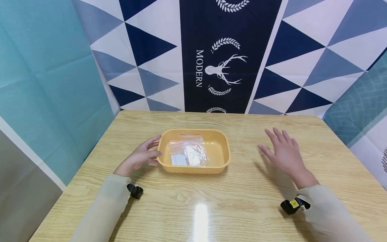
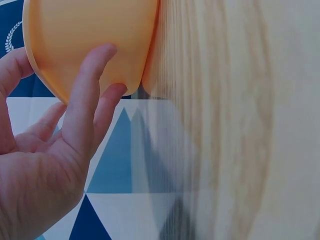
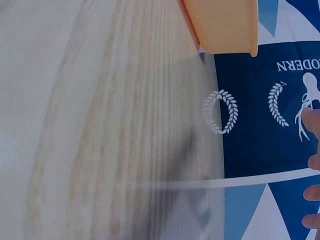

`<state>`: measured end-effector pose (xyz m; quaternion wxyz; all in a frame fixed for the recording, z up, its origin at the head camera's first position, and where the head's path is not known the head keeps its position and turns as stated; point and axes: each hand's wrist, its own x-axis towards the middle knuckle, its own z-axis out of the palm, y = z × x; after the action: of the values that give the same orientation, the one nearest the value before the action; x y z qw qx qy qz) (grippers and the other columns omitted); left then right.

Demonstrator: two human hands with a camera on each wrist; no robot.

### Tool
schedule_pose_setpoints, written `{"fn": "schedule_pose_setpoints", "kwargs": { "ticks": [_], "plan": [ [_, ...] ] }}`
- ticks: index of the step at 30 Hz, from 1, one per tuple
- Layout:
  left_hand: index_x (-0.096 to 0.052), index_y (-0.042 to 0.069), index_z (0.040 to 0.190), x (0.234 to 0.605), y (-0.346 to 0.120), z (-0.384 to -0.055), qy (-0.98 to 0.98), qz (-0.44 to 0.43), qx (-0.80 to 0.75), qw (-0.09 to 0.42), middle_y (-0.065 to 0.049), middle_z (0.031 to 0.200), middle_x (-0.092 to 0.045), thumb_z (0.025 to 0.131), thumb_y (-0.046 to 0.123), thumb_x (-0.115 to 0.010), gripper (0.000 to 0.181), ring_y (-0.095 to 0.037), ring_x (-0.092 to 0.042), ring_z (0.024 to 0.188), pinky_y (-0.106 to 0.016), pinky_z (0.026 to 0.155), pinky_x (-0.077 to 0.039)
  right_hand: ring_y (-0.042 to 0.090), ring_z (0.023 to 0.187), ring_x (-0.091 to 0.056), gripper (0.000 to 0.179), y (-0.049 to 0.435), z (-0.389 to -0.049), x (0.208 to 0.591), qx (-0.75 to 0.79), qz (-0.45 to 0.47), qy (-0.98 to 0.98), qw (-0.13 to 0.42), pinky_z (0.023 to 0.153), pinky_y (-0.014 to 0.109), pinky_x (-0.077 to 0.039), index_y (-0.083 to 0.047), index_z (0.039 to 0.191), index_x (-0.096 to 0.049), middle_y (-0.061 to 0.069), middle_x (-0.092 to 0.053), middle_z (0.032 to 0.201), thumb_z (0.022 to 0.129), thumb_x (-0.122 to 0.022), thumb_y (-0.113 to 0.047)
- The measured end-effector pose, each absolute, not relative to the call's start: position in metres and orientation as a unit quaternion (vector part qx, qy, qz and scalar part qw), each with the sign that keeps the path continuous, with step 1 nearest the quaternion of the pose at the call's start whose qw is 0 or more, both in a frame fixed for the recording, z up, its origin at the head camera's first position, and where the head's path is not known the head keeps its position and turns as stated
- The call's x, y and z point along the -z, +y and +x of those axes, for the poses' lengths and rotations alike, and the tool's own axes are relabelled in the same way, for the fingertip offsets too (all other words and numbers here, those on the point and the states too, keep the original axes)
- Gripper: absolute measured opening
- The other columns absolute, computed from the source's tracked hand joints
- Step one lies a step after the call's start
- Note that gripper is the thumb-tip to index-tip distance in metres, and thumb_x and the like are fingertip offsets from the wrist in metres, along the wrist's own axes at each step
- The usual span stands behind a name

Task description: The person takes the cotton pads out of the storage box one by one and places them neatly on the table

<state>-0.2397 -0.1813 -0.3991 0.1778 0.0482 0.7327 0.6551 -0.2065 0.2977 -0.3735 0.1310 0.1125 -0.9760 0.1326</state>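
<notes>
A yellow plastic bin (image 1: 193, 170) sits on the table in the head view. Inside it lie several clear zip-lock bags (image 1: 193, 153) with red seal lines and white contents. My left hand (image 1: 140, 156) holds the bin's left end, fingers spread around the corner and fingertips at the rim. In the left wrist view, two fingers (image 2: 87, 95) lie against the outer wall while others reach behind the rim. My right hand (image 1: 285, 153) hovers to the right of the bin, apart from it, with fingers spread. Only its fingertips (image 3: 312, 192) show in the right wrist view.
The light wooden table (image 1: 169, 205) ends at a hanging cloth (image 1: 154, 57) with blue and white triangles and a dark deer panel. A teal cloth (image 1: 45, 74) hangs on the left. Black wrist cameras (image 1: 135, 191) sit at both sleeves.
</notes>
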Motion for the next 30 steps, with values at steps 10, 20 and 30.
{"fn": "schedule_pose_setpoints", "kwargs": {
  "ticks": [10, 20, 30],
  "plan": [
    [-0.023, 0.016, 0.149, 0.4, -0.183, -0.24, 0.731, 0.052, -0.657, 0.177, -0.021, 0.144, -0.029, 0.085, -0.001, -0.061, 0.076, -0.035, -0.059, 0.1, -0.041, 0.072, -0.056, 0.049, 0.133, -0.01, 0.071, 0.285, -0.213, 0.369, -0.131, 0.125, -0.974, 0.132, 0.099, 0.07, -0.011, -0.006, 0.146, -0.028, 0.028, -0.02, 0.147, 0.094, -0.045, -0.05],
    [-0.023, 0.016, 0.149, 0.399, -0.182, -0.239, 0.735, 0.047, -0.654, 0.176, -0.021, 0.144, -0.028, 0.085, -0.001, -0.06, 0.076, -0.037, -0.058, 0.103, -0.042, 0.073, -0.056, 0.049, 0.133, -0.012, 0.071, 0.272, -0.221, 0.361, -0.133, 0.128, -0.974, 0.132, 0.101, 0.067, -0.013, -0.006, 0.145, -0.03, 0.027, -0.023, 0.146, 0.093, -0.043, -0.053],
    [-0.022, 0.015, 0.149, 0.397, -0.181, -0.238, 0.73, 0.053, -0.658, 0.179, -0.021, 0.145, -0.028, 0.085, -0.002, -0.06, 0.076, -0.039, -0.056, 0.105, -0.043, 0.074, -0.055, 0.046, 0.134, -0.011, 0.073, 0.259, -0.226, 0.356, -0.147, 0.136, -0.972, 0.124, 0.103, 0.065, -0.013, -0.006, 0.145, -0.03, 0.026, -0.023, 0.147, 0.093, -0.043, -0.054]
  ]
}}
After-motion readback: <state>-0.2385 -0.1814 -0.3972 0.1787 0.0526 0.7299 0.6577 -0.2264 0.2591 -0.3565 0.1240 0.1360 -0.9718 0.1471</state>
